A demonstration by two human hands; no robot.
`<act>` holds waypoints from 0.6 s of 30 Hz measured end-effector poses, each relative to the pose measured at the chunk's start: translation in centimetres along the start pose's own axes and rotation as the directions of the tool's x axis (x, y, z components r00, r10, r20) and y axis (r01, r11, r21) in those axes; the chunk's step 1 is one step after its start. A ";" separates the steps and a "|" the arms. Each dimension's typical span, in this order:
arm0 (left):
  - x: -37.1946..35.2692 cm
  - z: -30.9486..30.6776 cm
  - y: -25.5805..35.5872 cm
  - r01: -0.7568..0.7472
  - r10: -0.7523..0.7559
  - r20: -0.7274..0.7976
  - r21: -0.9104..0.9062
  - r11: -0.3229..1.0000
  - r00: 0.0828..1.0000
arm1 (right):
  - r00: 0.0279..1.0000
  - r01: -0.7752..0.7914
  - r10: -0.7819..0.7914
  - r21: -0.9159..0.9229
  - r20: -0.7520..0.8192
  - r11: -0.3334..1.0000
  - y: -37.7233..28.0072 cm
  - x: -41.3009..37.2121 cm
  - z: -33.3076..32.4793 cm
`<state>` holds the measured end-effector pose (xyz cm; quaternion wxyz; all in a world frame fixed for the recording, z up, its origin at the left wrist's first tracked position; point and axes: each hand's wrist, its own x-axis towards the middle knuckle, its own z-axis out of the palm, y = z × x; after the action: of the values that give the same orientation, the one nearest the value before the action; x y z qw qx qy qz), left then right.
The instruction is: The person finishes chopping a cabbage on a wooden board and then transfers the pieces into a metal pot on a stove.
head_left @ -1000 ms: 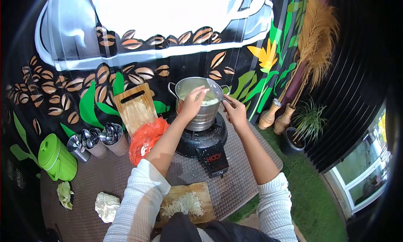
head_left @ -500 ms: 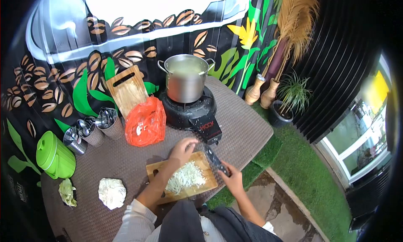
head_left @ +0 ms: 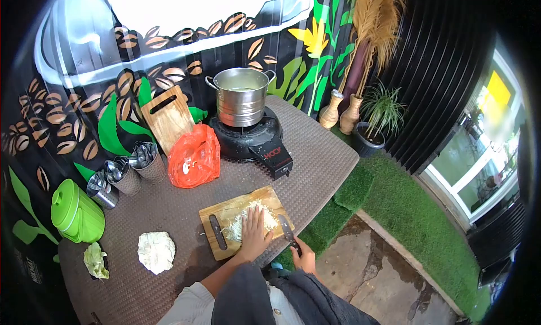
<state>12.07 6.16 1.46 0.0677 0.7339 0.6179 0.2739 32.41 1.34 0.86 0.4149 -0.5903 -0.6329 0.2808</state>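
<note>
My left hand (head_left: 253, 236) lies flat on a heap of pale shredded cabbage (head_left: 267, 217), its fingers stretched out toward the far side. Under the heap is a wooden cutting board (head_left: 230, 211) with a slot at its left end. In my right hand (head_left: 305, 258), closed round the dark handle, is a knife (head_left: 286, 228); its blade is at the board's right edge beside the shreds. Left of the board sit a whitish, wrinkled lump (head_left: 156, 252), possibly cabbage, and a loose green leaf (head_left: 96, 261).
A steel pot (head_left: 242, 102) stands on a black gas stove (head_left: 248, 142) at the back. Near it are a red plastic bag (head_left: 194, 156), a second board (head_left: 169, 119) leaning on the wall, cutlery cups (head_left: 125, 178) and a green lidded bucket (head_left: 78, 212). The table edge (head_left: 332, 187) runs along the right.
My left hand has come down from above the board's far edge onto the shreds. The knife has dropped lower, toward me, at the board's right side. The camera view has shifted slightly.
</note>
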 end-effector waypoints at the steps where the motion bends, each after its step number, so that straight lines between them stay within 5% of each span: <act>1: 0.1 -0.1 -0.1 -0.017 0.017 -0.015 0.011 1.000 1.000 | 1.000 -0.001 0.001 0.037 0.007 0.999 0.0 0.0 0.5; 18: -0.4 -0.3 -0.2 -0.132 0.134 -0.058 0.041 0.990 0.989 | 0.989 -0.052 0.039 0.092 0.144 0.994 -0.5 3.0 4.4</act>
<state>11.71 5.73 1.46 0.0168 0.7658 0.5744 0.2886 28.54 4.82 -0.34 0.3902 -0.5626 -0.6328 0.3615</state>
